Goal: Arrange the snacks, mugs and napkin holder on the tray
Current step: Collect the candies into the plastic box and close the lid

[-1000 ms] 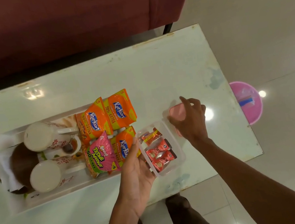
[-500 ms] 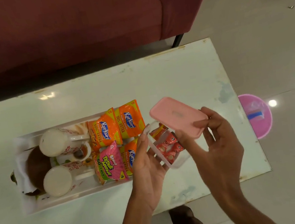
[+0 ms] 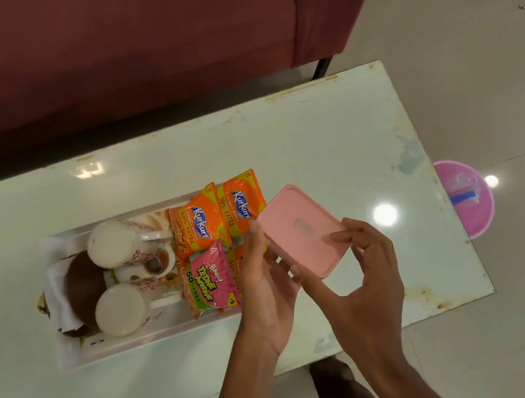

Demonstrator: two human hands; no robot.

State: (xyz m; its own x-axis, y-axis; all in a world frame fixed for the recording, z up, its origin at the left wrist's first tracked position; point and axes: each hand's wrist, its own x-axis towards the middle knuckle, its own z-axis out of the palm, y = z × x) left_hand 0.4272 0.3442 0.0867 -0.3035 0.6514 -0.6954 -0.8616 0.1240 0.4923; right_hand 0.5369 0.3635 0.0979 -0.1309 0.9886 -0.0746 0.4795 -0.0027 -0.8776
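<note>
A white tray lies on the pale table. On it stand two white mugs, a brown napkin holder with white napkins, orange Kurkure packs and a pink Bingo pack. Just right of the tray, a pink lid covers a clear snack box, which it hides almost fully. My left hand grips the box's left side. My right hand pinches the lid's right edge.
The table ends close at the right and near edges. A dark red sofa runs along the far side. A pink round bin stands on the floor to the right. My shoe shows below the table.
My right hand picked the pink lid up from the table and brought it left over the open snack box, which my left hand held; the sachets are now covered.
</note>
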